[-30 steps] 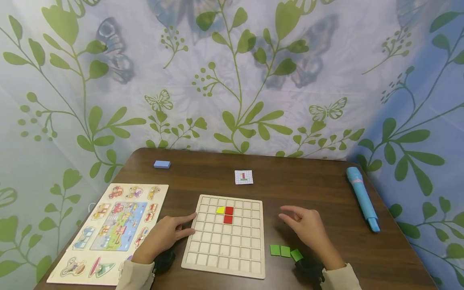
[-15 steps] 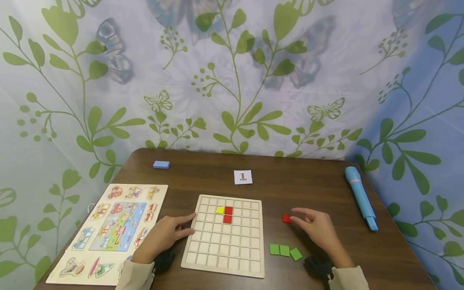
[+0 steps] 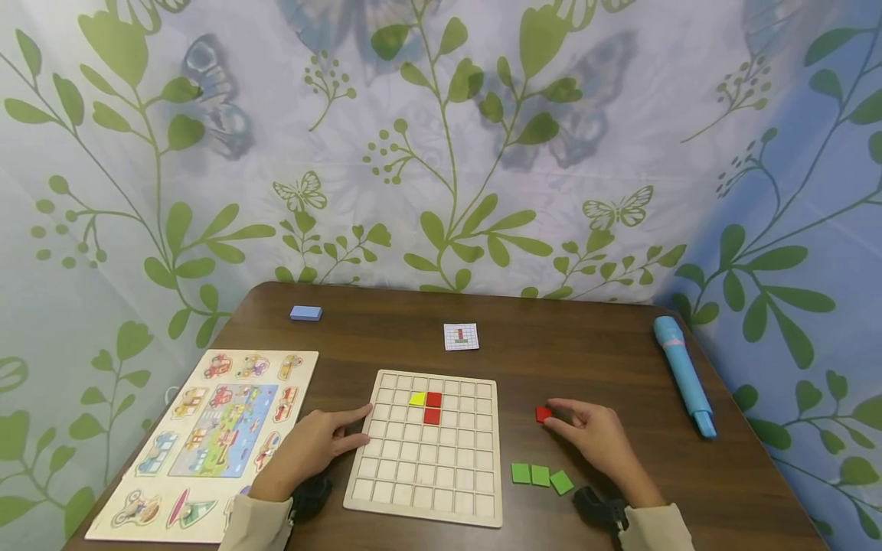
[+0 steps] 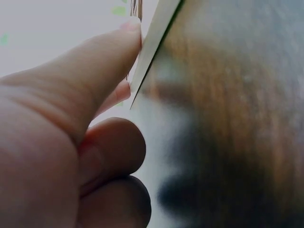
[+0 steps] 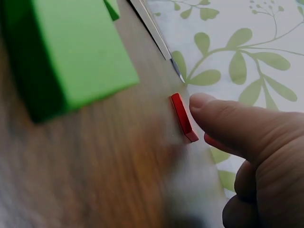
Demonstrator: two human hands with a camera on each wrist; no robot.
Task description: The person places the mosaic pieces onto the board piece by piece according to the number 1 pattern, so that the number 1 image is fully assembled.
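A wooden grid board [image 3: 427, 459] lies on the brown table, with a yellow tile [image 3: 417, 399] and two red tiles [image 3: 433, 408] set in its upper cells. My left hand [image 3: 365, 425] rests against the board's left edge; in the left wrist view the thumb [image 4: 95, 61] presses that edge [image 4: 154, 42]. My right hand [image 3: 554, 417] pinches a loose red tile [image 3: 543, 414] lying on the table right of the board. In the right wrist view the thumb [image 5: 228, 123] touches this red tile [image 5: 183, 117]. Three green tiles [image 3: 540, 476] lie near that wrist.
A small pattern card [image 3: 461, 337] lies beyond the board. A picture puzzle board [image 3: 213, 428] sits at the left, a blue block [image 3: 305, 312] at the far left corner, and a blue marker [image 3: 682, 375] along the right edge. A leaf-patterned curtain backs the table.
My right hand moved right from beside the board and closed its fingertips on the loose red tile, which it had been covering. The left hand stayed at the board's edge.
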